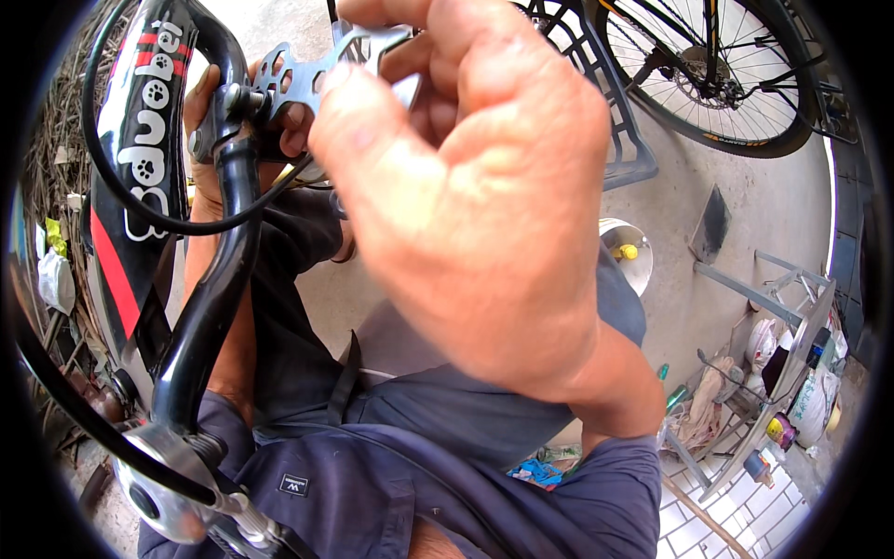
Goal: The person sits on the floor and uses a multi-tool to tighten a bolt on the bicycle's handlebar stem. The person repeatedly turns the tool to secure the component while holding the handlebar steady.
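Note:
A silver metal plate with several cut-out holes [300, 76] is pinched between the thumb and fingers of my right hand [484, 214], which is large and close in the middle. Behind the bent black handlebar tube [240, 177], my left hand [197, 102] curls round a black clamp with bolts [223, 116]; the tube hides most of its palm. Its fingertips show on the tube's right side, by the plate's lower left end. The bicycle frame [126, 205], black and white with red stripes, stands at the left. A black cable [209, 224] loops across it.
Another bicycle's wheel [708, 70] is at the upper right, beside a grey plastic crate [629, 154]. A white bucket [643, 275] holds something yellow. A metal rack [764, 298] with bags and oddments stands right. A silver handlebar fitting [163, 475] is close at lower left.

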`<state>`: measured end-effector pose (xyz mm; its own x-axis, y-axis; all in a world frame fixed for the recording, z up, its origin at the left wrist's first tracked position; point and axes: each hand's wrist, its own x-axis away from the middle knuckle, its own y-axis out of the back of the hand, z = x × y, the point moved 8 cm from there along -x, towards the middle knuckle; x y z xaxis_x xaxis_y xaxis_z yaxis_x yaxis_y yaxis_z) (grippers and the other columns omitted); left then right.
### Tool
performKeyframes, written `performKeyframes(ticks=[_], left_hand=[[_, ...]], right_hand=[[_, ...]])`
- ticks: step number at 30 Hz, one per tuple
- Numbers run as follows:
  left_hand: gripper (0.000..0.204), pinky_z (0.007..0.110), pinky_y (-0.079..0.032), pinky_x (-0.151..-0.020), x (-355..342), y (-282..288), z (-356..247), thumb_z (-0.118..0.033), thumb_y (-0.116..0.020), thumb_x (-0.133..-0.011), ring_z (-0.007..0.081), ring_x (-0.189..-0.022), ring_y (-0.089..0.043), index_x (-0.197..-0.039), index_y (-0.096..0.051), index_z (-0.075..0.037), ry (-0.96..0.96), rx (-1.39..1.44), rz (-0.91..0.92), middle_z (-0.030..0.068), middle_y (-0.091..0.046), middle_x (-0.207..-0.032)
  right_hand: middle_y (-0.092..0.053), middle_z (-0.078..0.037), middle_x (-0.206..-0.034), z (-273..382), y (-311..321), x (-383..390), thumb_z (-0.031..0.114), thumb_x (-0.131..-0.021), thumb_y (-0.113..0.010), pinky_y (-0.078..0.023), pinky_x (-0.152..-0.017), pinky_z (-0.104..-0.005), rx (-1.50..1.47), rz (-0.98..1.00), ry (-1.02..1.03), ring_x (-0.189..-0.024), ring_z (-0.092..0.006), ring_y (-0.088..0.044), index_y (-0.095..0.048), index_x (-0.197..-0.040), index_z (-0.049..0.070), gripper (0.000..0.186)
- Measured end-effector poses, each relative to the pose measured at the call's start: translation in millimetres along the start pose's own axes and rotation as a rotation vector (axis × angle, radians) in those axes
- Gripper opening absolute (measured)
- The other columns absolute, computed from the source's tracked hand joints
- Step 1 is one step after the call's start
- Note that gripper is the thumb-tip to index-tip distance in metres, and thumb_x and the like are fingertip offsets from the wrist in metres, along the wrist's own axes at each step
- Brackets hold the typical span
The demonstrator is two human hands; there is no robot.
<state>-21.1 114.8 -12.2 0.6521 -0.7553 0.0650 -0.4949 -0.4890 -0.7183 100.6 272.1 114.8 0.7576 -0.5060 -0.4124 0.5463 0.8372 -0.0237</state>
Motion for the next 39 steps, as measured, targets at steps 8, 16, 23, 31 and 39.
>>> performKeyframes(ticks=[8, 16, 23, 31, 39], left_hand=[[0.066, 0.032, -0.041, -0.060, -1.3, -27.5, -6.7, -0.062, -0.042, -0.093, 0.0205, -0.060, -0.050, -0.099, -0.063, 0.001, -0.059, -0.081, 0.153, 0.0130, -0.060, -0.074], [0.064, 0.033, -0.044, -0.063, -1.8, -12.8, -4.4, -0.062, -0.045, -0.093, 0.0214, -0.062, -0.053, -0.099, -0.063, 0.000, -0.031, -0.068, 0.024, 0.0134, -0.063, -0.082], [0.061, 0.034, -0.048, -0.073, -5.4, 5.1, -5.7, -0.057, -0.050, -0.093, 0.0214, -0.077, -0.055, -0.109, -0.065, 0.000, 0.003, -0.021, 0.018, 0.0107, -0.055, -0.086], [0.060, 0.035, -0.050, -0.074, -5.2, -4.4, -0.5, -0.056, -0.052, -0.092, 0.0227, -0.080, -0.056, -0.110, -0.065, 0.001, -0.020, 0.085, 0.032, 0.0122, -0.055, -0.088], [0.059, 0.036, -0.052, -0.076, -0.7, 2.0, -5.3, -0.055, -0.053, -0.092, 0.0240, -0.082, -0.058, -0.109, -0.065, 0.001, -0.046, 0.092, -0.021, 0.0139, -0.057, -0.090]], right_hand=[[-0.065, -0.025, -0.077, -19.8, -8.7, -5.5, 0.000, -0.083, -0.060, -0.054, -0.065, -0.0433, -0.057, 0.048, -0.060, -0.072, -0.0395, -0.067, -0.060, -0.097, -0.008, 0.016], [-0.065, -0.026, -0.080, -20.6, -15.5, 2.4, 0.002, -0.084, -0.060, -0.054, -0.068, -0.0440, 0.021, 0.089, 0.005, -0.076, -0.0404, -0.067, -0.060, -0.098, -0.009, 0.018], [-0.061, -0.027, -0.088, -9.4, -25.8, 28.1, 0.006, -0.085, -0.062, -0.053, -0.069, -0.0480, 0.107, 0.307, -0.109, -0.077, -0.0433, -0.064, -0.054, -0.101, -0.007, 0.022], [-0.060, -0.026, -0.089, -7.0, -23.6, 34.3, 0.002, -0.083, -0.062, -0.053, -0.067, -0.0485, 0.096, 0.303, -0.138, -0.074, -0.0434, -0.064, -0.052, -0.104, -0.006, 0.024], [-0.064, -0.025, -0.081, -7.5, -11.0, 8.8, -0.004, -0.079, -0.061, -0.053, -0.070, -0.0466, -0.059, 0.005, 0.013, -0.077, -0.0432, -0.065, -0.058, -0.097, -0.007, 0.018]])
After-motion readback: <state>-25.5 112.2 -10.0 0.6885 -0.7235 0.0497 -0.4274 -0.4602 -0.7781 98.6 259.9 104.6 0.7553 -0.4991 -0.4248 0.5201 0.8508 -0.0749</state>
